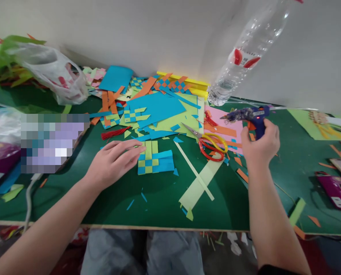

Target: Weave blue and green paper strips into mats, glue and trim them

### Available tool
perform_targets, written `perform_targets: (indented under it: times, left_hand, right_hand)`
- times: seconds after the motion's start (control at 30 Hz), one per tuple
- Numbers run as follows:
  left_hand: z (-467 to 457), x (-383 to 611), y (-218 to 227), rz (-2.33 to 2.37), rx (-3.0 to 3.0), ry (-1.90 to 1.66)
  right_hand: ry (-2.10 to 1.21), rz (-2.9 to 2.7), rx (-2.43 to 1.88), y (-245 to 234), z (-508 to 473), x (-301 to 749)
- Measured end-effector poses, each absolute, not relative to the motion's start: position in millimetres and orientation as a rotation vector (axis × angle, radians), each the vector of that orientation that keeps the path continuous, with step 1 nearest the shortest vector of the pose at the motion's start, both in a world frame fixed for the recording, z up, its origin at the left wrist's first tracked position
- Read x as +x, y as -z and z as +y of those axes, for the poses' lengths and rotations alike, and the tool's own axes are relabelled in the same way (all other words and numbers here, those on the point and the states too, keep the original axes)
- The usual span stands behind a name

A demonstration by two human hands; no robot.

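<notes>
Clock faces centre on the woven piece; wearer sits at 6.

Woven piece (pixel 149 162): flat checkerboard of lime-green and bright-blue paper strips, lying on the dark-green tabletop (pixel 159 206) in front of the wearer. Loose green ends run toward 12, blue ends toward 3.

Left hand (pixel 113 162): forearm enters from 8, hand at 9. Back of hand turned up, fingers long, close together, gently bent, half open; fingertips at the piece's 10 o'clock edge. Thumb mostly hidden; cannot tell whether it pinches the paper or only rests there.

Right hand (pixel 260 143): forearm enters between 4 and 5, rising steeply; hand at 3, well apart from the piece. Fingers curled around the grip of a dark-blue plastic hot-glue gun (pixel 258 120), small red light lit. Gun held roughly level above the table, nozzle aimed at 9, its front crusted with dark, stringy residue.

Between gun and piece, just short of 3: open scissors with red and yellow handles (pixel 213 147), points toward 10. At 4, pale-green paper strips (pixel 202 183), crossed. At 10, red thread tassel (pixel 115 133). At 12, large bright-blue paper sheet (pixel 159 109).
</notes>
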State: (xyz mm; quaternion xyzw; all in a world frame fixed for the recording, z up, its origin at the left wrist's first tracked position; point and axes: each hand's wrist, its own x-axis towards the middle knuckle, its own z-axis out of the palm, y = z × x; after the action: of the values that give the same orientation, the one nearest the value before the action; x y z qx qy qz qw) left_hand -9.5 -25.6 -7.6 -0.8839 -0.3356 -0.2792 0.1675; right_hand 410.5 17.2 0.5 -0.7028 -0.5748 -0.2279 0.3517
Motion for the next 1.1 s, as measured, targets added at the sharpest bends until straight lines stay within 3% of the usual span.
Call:
perform_targets:
  times: [0.8,1.1]
  left_hand:
    - [-15.9,-13.1,15.5,-0.94,-2.578,0.501]
    - [-15.5,-15.3,19.7,-1.027,-2.625,0.451]
  right_hand:
    - [0.097,-1.255,-2.455,17.2,88.6,440.0]
    - [0.439,-1.512,-2.238,-0.9,68.6,415.7]
